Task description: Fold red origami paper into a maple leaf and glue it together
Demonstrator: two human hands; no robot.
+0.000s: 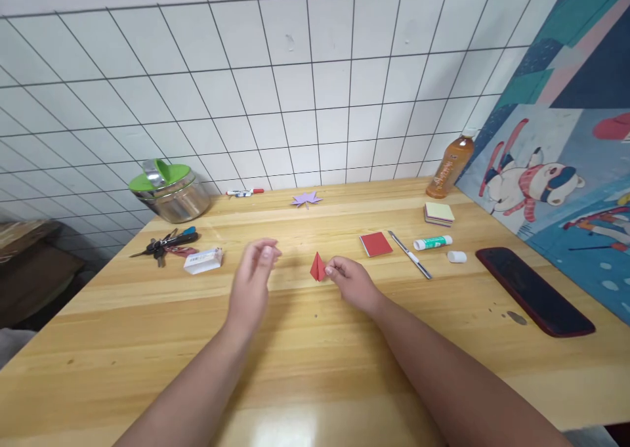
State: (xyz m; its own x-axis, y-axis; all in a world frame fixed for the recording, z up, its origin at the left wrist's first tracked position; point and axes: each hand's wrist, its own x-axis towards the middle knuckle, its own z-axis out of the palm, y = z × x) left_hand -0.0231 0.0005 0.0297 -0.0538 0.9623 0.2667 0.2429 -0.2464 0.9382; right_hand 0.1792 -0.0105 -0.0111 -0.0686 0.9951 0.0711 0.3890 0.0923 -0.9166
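A small red folded paper piece (317,268) with a pointed top is held at its right edge, near the table's middle. The thumb and fingertips of my right hand (352,281) pinch that edge. My left hand (252,276) hovers to the left of the folded paper, apart from it, with its fingers loosely curved and nothing visible in them. Right of the folded paper lies a stack of red square paper (376,244). Behind, near the wall, rests a purple folded paper leaf (306,200).
On the right are a craft knife (410,255), glue stick (432,243), its cap (457,256), sticky notes (438,214), phone (534,291) and tea bottle (449,167). On the left sit a green-lidded pot (172,197), keys (158,248), white box (203,261) and markers (245,192).
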